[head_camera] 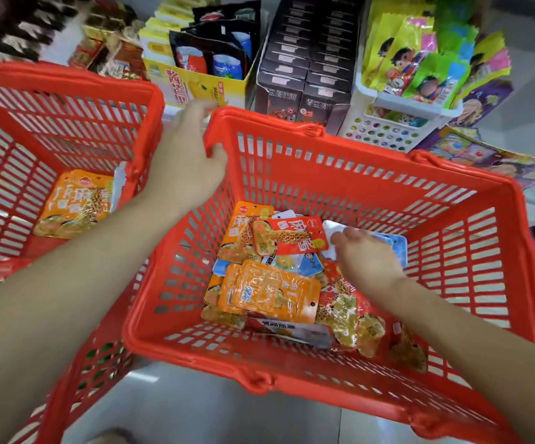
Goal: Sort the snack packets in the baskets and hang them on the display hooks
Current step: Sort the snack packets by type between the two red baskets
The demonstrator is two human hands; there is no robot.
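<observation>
Gripped the right basket's (388,174) far corner rim with the left hand (184,161), rested the right hand (368,262) palm-down on snack packets (269,293) heaped inside (fingers blurred, grasp untellable), showed an orange packet (74,206) in the left basket (67,88).

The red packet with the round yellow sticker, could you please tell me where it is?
The red packet lies atop the pile in the right basket, centre of the head view, left of the right hand.

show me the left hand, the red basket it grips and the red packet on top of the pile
left hand (186,155), head view, back of the hand
red basket (372,145), head view, its far rim
red packet (291,235), head view, middle of its front
</observation>
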